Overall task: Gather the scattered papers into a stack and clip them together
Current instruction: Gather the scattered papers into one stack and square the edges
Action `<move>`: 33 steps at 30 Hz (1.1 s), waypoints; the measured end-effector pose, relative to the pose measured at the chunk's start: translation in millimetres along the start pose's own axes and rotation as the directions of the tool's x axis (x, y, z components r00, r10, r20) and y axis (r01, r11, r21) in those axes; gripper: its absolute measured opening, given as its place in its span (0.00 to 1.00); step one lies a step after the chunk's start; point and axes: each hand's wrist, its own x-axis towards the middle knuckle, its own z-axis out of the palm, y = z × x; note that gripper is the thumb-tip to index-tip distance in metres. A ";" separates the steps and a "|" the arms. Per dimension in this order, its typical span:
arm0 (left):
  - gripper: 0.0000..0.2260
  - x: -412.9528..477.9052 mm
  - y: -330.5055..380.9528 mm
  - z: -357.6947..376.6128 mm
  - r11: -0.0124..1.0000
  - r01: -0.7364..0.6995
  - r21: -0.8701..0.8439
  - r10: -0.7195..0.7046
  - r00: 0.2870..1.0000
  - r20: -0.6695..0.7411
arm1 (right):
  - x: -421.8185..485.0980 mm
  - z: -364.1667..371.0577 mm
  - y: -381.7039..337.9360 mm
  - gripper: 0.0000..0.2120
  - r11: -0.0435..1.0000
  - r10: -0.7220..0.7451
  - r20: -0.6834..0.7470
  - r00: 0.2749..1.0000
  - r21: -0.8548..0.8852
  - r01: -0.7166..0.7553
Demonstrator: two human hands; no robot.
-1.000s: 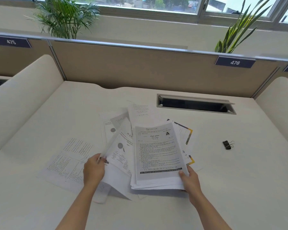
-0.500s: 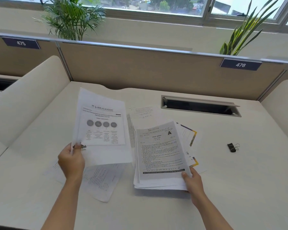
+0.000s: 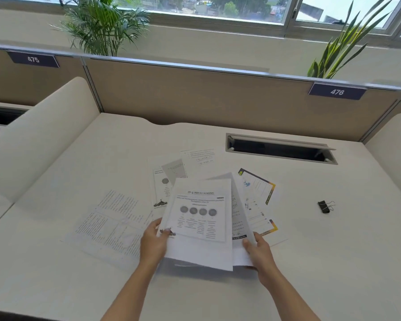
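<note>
In the head view, the left hand (image 3: 153, 243) pinches the left edge of a sheet with four grey circles (image 3: 198, 224), the thumb pressed on the printed side and the other fingers hidden under the paper. This sheet lies on top of the stack (image 3: 237, 230), which the right hand (image 3: 259, 250) grips at its lower right corner, thumb on top and fingers closed below. The stack is near the middle of the white desk (image 3: 79, 286), and its front edge is lifted a little from the surface. To the right, partly under the stack, a page with a yellow and black border (image 3: 261, 193) lies on the desk. Behind the stack some more loose sheets (image 3: 171, 174) lie overlapping each other, and one large page of text (image 3: 112, 224) lies flat to the left, just beside the left hand. The black binder clip (image 3: 324, 206) rests alone on the desk, well apart to the right of the papers. Behind it there is an open cable slot (image 3: 280, 149) in the desk.
</note>
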 end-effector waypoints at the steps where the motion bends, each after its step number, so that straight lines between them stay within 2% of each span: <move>1: 0.16 -3.4 -1.2 4.2 1.000 0.001 0.027 -0.001 1.000 0.015 | -0.2 1.2 0.4 0.10 1.000 0.000 0.002 1.000 -0.009 0.000; 7: 0.17 -11.6 -5.2 18.4 0.973 -0.058 0.225 0.039 0.996 0.086 | -2.1 8.1 -2.8 0.11 0.997 -0.046 -0.015 0.999 -0.061 0.046; 11: 0.26 -7.9 -8.7 10.6 0.883 0.041 0.467 0.016 0.993 -0.118 | -2.2 9.3 0.0 0.18 0.958 -0.104 -0.061 0.993 -0.273 0.084; 13: 0.33 -7.4 -11.4 1.4 0.872 0.179 0.456 -0.065 0.965 -0.254 | -3.7 8.8 1.1 0.24 0.913 -0.135 -0.066 0.989 -0.396 0.098; 16: 0.47 -2.8 -21.4 -19.8 0.838 0.425 0.343 -0.273 0.871 -0.409 | -5.5 9.6 1.1 0.30 0.861 -0.173 -0.070 0.982 -0.495 0.116; 18: 0.54 1.0 -29.7 -34.8 0.800 0.539 0.263 -0.399 0.806 -0.438 | -6.7 11.2 0.6 0.32 0.834 -0.195 -0.077 0.978 -0.538 0.124; 20: 0.58 3.5 -37.7 -44.4 0.790 0.574 0.215 -0.445 0.779 -0.443 | -8.0 13.3 0.1 0.34 0.818 -0.213 -0.075 0.974 -0.559 0.136; 25: 0.59 7.0 -41.7 -49.3 0.823 0.510 0.251 -0.371 0.817 -0.441 | -7.5 16.4 -1.2 0.36 0.809 -0.229 -0.065 0.971 -0.568 0.153; 30: 0.56 14.4 -45.5 -54.0 0.889 0.322 0.325 -0.187 0.904 -0.384 | -1.5 17.1 -3.0 0.35 0.845 -0.241 -0.050 0.969 -0.501 0.184; 33: 0.55 22.4 -48.8 -62.1 0.880 0.204 0.429 -0.089 0.957 -0.275 | 2.0 16.0 -6.0 0.33 0.878 -0.232 -0.048 0.972 -0.440 0.187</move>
